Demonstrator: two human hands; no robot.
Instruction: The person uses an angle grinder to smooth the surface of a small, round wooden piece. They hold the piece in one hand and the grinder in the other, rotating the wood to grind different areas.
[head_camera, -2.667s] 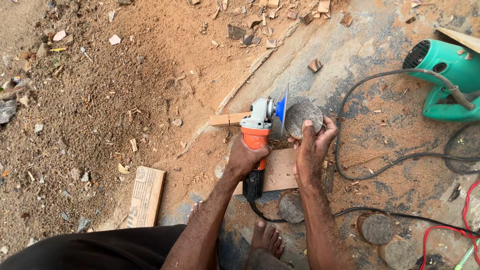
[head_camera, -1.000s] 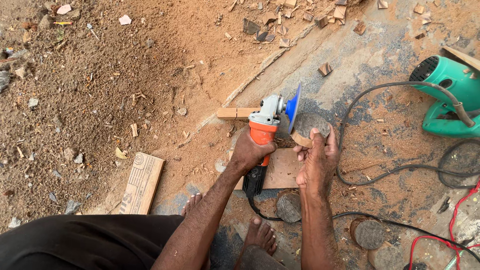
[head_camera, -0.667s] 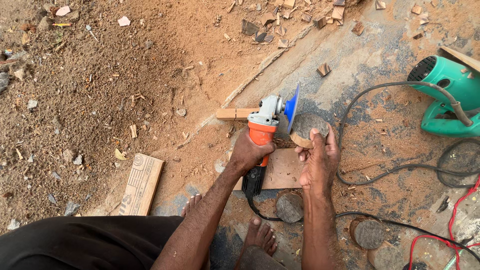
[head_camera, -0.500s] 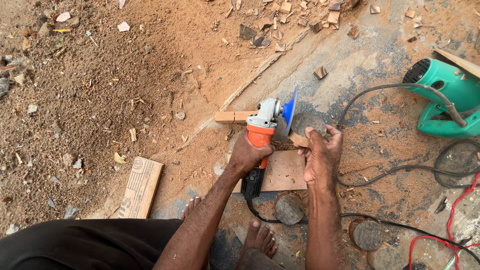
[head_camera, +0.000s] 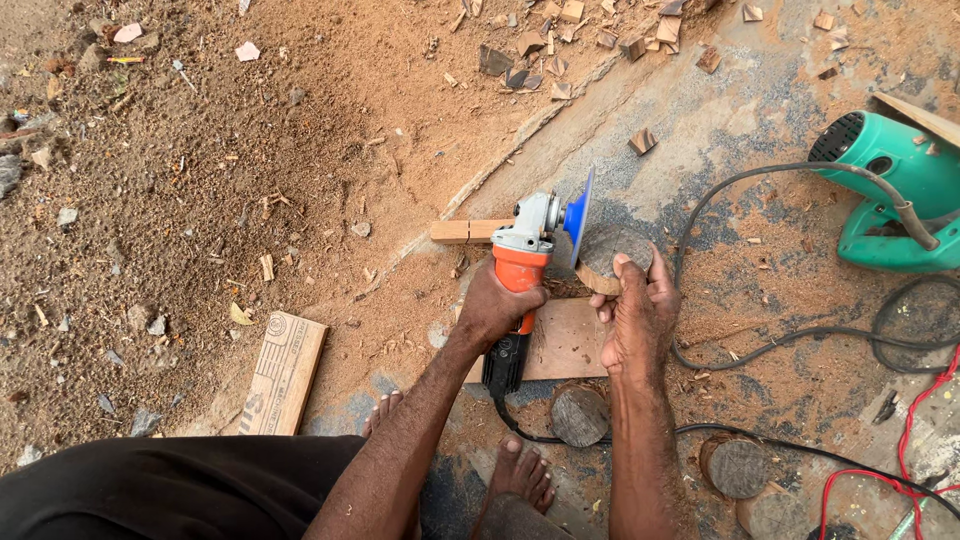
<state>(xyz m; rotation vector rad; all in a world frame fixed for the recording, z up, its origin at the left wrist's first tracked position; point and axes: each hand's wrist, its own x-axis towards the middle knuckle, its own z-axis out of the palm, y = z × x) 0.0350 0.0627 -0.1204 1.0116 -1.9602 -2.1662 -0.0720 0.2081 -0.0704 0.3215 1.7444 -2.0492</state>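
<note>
1. Centre of the frame, on the sawdust-covered concrete floor (head_camera: 760, 110): left hand (head_camera: 495, 305) wrapped round the orange body of an angle grinder (head_camera: 525, 260), blue disc (head_camera: 578, 210) on edge, facing right toward the wood. Grip closed tight on the tool body.
2. Just right of the disc: right hand (head_camera: 635, 315) pinching a round wooden slice (head_camera: 612, 255) from below, fingers curled over its lower rim, one fingertip on its face. Slice edge meets or nearly meets the disc; contact cannot be told for sure.
3. Doing it well, as a judgement: keep fingertips back from the disc side, hold the slice low on the far rim, feed lightly, turn the slice bit by bit, keep the grinder steady on the plank.
4. Flat wooden plank (head_camera: 565, 340) lies under both hands; the slice sits above its upper right edge.
5. Upper right: green power tool (head_camera: 900, 190), black cable (head_camera: 760, 345) looping down across the floor.
6. Lower middle: two more wooden discs (head_camera: 580, 415), bare feet (head_camera: 520, 470) beside them.
7. Lower left: printed wooden board (head_camera: 285, 370).
8. Small stick (head_camera: 465, 230) left of the grinder head.
</note>
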